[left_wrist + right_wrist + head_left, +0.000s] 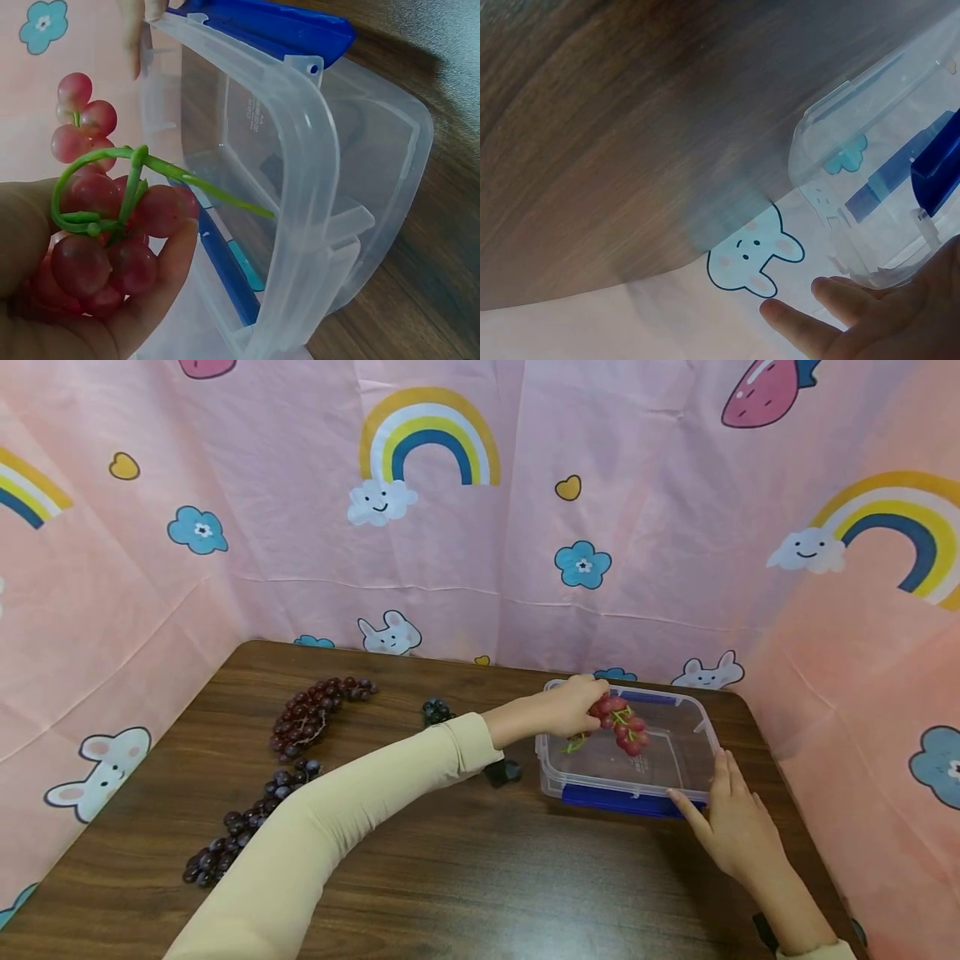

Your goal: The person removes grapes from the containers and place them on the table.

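A bunch of red grapes [632, 735] with green stems hangs over the clear plastic container [600, 770], gripped by my left hand [576, 706]. In the left wrist view, the thumb and palm wrap the lower grapes [81, 264], while a stem points toward the container's rim [307, 157]. My right hand [738, 831] touches the container's front right corner, its fingers extended along the side. The right wrist view has those fingers [802, 326] close to the container's clear wall [817, 161]. Blue latches [622, 800] line its front and back.
To the left on the wooden table [480, 877] lie a dark red grape bunch [300, 718] and a black grape bunch [243, 828]. Another dark bunch [437, 710] is partly hidden behind my left sleeve. A patterned pink cloth [465, 560] surrounds the table's back and sides.
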The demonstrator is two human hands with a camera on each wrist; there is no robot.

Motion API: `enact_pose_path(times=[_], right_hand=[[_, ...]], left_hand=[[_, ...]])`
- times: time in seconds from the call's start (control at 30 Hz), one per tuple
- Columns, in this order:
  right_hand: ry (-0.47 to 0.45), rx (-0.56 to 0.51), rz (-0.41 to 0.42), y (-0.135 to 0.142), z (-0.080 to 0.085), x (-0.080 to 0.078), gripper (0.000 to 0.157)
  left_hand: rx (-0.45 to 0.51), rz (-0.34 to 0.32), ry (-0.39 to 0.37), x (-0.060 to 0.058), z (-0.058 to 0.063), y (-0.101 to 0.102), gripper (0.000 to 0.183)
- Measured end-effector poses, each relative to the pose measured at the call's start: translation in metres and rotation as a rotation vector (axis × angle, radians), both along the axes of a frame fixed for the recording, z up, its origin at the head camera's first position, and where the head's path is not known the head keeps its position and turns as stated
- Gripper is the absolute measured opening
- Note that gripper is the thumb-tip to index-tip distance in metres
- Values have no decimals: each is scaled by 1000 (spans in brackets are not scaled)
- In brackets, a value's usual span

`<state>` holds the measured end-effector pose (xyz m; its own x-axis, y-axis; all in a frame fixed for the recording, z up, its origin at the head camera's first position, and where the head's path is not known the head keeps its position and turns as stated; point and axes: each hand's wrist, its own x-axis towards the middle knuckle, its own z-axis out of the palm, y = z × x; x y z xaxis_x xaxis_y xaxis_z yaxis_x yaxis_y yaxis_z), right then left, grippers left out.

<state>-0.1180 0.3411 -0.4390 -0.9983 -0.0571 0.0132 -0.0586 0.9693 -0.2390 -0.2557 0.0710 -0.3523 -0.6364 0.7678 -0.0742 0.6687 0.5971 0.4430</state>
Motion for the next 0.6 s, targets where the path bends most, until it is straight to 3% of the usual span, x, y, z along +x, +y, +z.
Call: enact_pose_path(times=[0.6], right_hand=[[-2,-7,-2,1,0,0,105]], left_hand=[[67,98,9,18,2,-34,28]])
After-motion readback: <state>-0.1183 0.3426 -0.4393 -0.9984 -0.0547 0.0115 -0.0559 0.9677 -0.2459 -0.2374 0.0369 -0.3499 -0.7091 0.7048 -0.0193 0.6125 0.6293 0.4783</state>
